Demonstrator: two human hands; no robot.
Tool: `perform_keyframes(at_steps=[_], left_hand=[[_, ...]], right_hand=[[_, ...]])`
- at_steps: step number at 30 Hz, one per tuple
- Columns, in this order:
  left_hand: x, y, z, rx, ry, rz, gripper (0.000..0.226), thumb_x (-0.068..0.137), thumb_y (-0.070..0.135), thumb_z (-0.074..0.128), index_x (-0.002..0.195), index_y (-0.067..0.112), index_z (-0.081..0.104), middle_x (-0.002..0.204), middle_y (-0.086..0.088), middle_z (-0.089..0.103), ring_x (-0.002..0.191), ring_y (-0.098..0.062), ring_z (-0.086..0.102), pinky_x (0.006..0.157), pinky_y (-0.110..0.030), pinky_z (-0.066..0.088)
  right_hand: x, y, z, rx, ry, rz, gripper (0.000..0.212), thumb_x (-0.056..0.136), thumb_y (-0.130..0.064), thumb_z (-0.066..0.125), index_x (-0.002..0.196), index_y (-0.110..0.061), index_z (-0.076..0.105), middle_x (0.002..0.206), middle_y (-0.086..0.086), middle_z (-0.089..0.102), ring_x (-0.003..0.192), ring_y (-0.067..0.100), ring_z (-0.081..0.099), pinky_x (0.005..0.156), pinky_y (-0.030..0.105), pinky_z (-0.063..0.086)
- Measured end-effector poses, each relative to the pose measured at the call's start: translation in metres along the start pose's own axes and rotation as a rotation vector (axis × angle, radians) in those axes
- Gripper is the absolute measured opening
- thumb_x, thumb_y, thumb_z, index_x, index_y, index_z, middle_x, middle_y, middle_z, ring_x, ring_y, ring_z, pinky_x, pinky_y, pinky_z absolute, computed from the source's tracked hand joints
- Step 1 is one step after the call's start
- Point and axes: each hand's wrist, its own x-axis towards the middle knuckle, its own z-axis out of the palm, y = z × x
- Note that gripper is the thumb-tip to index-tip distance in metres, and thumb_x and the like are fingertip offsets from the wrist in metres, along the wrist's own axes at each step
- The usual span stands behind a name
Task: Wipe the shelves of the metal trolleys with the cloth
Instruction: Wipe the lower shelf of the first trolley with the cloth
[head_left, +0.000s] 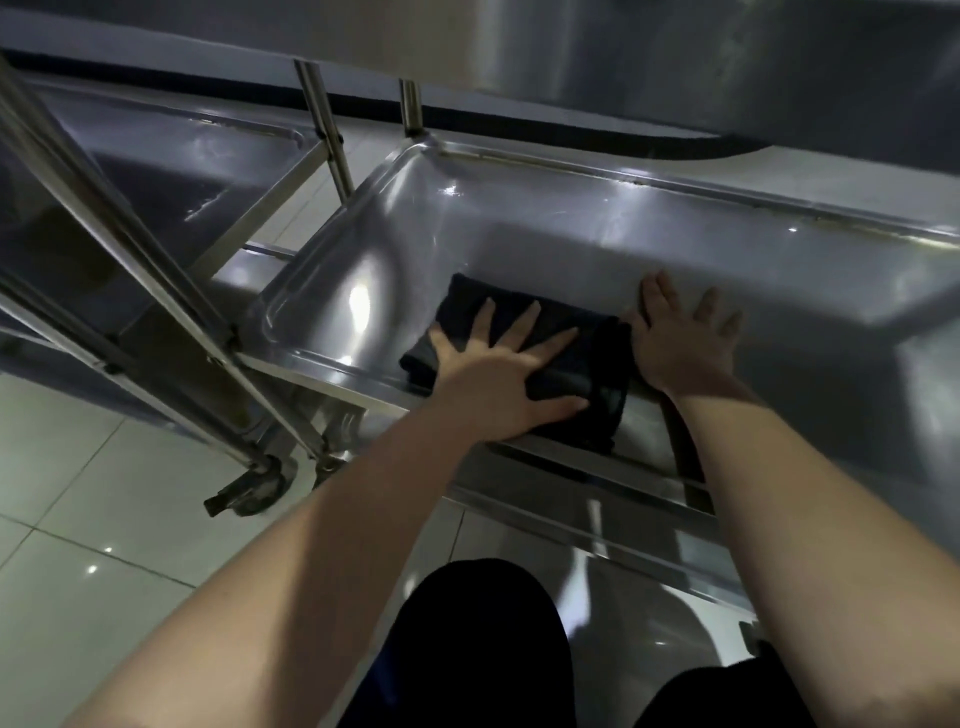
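Note:
A folded dark cloth (571, 332) lies on the middle shelf (571, 244) of a steel trolley, near its front left corner. My left hand (498, 369) presses flat on the cloth with fingers spread. My right hand (680, 338) rests flat on the bare shelf just right of the cloth, fingers straight and spread, its edge touching the cloth.
The trolley's upper shelf (675, 57) overhangs at the top. A second trolley (156, 156) stands to the left, its posts (119, 228) and castor wheel (254, 488) close by. A lower shelf (639, 561) shows beneath. My dark-clad knees (483, 639) are over the pale tiled floor (104, 519).

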Motion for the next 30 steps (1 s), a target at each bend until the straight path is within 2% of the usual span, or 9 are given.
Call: perform_keyframes(at_steps=[2,7,10,13,18,22,26,30], left_hand=[[-0.006,-0.028,-0.003,-0.009,-0.009,-0.023,0.084,0.074,0.091,0.034,0.146,0.064,0.001,0.165,0.018,-0.006,0.152,-0.029,-0.01,0.106,-0.078,-0.004],[-0.024,-0.107,-0.023,-0.073,-0.096,-0.236,0.087,0.069,0.094,0.03,0.145,0.066,0.0,0.162,0.023,-0.014,0.152,-0.023,-0.013,0.111,-0.074,-0.004],[-0.028,-0.117,-0.026,-0.079,-0.118,-0.288,0.084,0.071,0.092,0.03,0.145,0.067,-0.002,0.162,0.021,-0.016,0.151,-0.025,-0.017,0.11,-0.075,-0.006],[-0.027,-0.085,-0.024,-0.062,-0.122,-0.25,0.08,0.076,0.091,0.03,0.143,0.068,-0.005,0.162,0.017,-0.02,0.149,-0.033,-0.021,0.107,-0.077,-0.008],[-0.023,0.02,-0.008,-0.016,-0.095,-0.025,0.08,0.078,0.089,0.033,0.146,0.065,-0.004,0.164,0.013,-0.016,0.148,-0.041,-0.019,0.103,-0.081,-0.007],[-0.022,0.037,-0.001,-0.011,-0.055,-0.025,0.079,0.079,0.089,0.03,0.146,0.064,-0.004,0.164,0.014,-0.015,0.148,-0.04,-0.019,0.103,-0.08,-0.007],[-0.02,0.04,0.002,0.009,-0.076,-0.043,0.08,0.077,0.09,0.027,0.144,0.066,-0.009,0.164,0.014,-0.017,0.149,-0.038,-0.019,0.104,-0.08,-0.006],[-0.018,0.04,0.001,0.008,-0.097,-0.052,0.08,0.076,0.091,0.025,0.143,0.067,-0.013,0.163,0.015,-0.02,0.148,-0.037,-0.021,0.105,-0.079,-0.006]], right_hand=[[-0.001,-0.001,0.0,0.01,-0.002,-0.003,0.061,0.103,-0.053,0.02,0.158,-0.031,0.007,0.165,-0.014,-0.001,0.149,0.043,-0.004,0.116,0.065,-0.003],[-0.004,-0.005,0.001,0.019,0.013,-0.006,0.062,0.102,-0.053,0.02,0.158,-0.029,0.008,0.165,-0.013,0.0,0.149,0.044,-0.005,0.116,0.065,-0.004],[-0.003,-0.011,0.001,0.008,0.012,0.0,0.062,0.102,-0.053,0.018,0.158,-0.028,0.007,0.165,-0.012,-0.001,0.149,0.045,-0.005,0.114,0.067,-0.005],[-0.003,-0.013,0.002,0.001,0.018,0.008,0.063,0.102,-0.052,0.017,0.158,-0.027,0.006,0.165,-0.011,0.0,0.148,0.046,-0.005,0.114,0.069,-0.005],[-0.007,-0.006,-0.003,0.042,0.026,-0.027,0.057,0.104,-0.046,0.022,0.158,-0.028,0.013,0.165,-0.013,0.005,0.149,0.043,0.0,0.113,0.068,-0.002],[-0.007,0.035,-0.014,0.038,0.035,-0.123,0.051,0.105,-0.041,0.027,0.155,-0.031,0.023,0.165,-0.008,0.013,0.151,0.033,0.008,0.114,0.066,0.002],[-0.005,0.116,-0.024,0.044,0.086,0.076,0.054,0.103,-0.039,0.031,0.154,-0.022,0.025,0.165,0.001,0.012,0.151,0.036,0.002,0.116,0.063,0.005],[-0.007,0.148,-0.023,0.043,0.062,0.161,0.059,0.102,-0.05,0.026,0.156,-0.029,0.016,0.166,-0.004,0.008,0.151,0.034,0.003,0.114,0.066,0.003]])
